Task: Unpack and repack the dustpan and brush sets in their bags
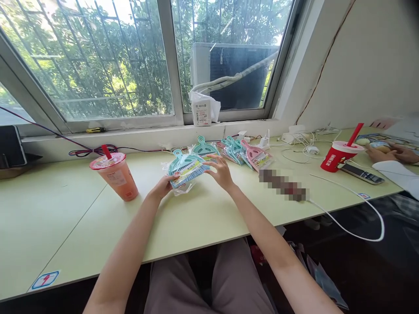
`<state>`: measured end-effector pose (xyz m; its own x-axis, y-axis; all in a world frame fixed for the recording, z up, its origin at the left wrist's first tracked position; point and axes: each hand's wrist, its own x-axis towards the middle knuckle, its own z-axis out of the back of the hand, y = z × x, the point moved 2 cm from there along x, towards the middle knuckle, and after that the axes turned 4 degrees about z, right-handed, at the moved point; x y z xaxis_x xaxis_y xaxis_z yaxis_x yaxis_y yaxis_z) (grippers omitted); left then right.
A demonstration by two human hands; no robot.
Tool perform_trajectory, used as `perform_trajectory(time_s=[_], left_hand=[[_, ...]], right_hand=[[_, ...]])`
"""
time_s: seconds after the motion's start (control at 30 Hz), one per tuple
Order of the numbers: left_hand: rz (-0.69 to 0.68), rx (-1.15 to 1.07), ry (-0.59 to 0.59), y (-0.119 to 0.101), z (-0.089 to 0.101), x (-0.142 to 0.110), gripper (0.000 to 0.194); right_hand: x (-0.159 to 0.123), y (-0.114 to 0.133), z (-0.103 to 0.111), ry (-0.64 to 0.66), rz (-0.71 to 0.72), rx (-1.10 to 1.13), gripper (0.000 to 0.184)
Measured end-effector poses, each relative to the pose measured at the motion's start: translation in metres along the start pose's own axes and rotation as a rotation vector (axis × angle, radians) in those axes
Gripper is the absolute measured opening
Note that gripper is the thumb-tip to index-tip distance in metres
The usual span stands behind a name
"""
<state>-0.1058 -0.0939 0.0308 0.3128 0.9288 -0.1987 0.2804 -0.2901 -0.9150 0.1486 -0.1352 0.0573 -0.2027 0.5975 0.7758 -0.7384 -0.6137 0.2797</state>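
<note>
My left hand (pixel 160 188) and my right hand (pixel 222 172) grip opposite ends of a teal mini dustpan set (pixel 186 170) in clear plastic wrap, with a printed card on it. It is held just over the pale green desk (pixel 183 218). Past my right fingers lie another teal set (pixel 205 149), a bunch of teal sets (pixel 233 150) and a pink set (pixel 257 157), all wrapped. A plastic cup of orange drink (pixel 115 175) stands left of my left hand, apart from it.
A red cup with a straw (pixel 340 155) and a phone (pixel 362 173) stand at right, near a co-worker's hands (pixel 381 153). White chargers and cables (pixel 304 146) lie along the wall. A pixelated patch (pixel 283 185) covers something on the desk. Window sill (pixel 131 135) runs behind.
</note>
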Motion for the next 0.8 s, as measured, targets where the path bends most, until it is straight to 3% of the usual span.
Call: perform_trajectory(time_s=[0.17,0.43,0.57,0.67,0.8], left_hand=[[0.099,0.004,0.021,0.006,-0.001,-0.002,0.037],[0.222,0.049,0.076,0.001,0.001,-0.006,0.043],[0.239,0.06,0.014,0.004,0.003,-0.004,0.041],[0.207,0.097,0.001,0.007,-0.002,-0.004,0.04],[0.158,0.155,0.082,0.01,-0.011,-0.008,0.045]], right_hand=[[0.002,-0.004,-0.002,0.057,-0.01,0.164,0.004],[-0.001,-0.003,-0.01,0.045,-0.072,0.189,0.011],[-0.005,0.003,-0.013,0.115,-0.058,0.199,0.015],[-0.007,0.005,-0.01,0.032,-0.069,0.076,0.016],[-0.006,0.004,-0.01,-0.024,-0.026,0.003,0.016]])
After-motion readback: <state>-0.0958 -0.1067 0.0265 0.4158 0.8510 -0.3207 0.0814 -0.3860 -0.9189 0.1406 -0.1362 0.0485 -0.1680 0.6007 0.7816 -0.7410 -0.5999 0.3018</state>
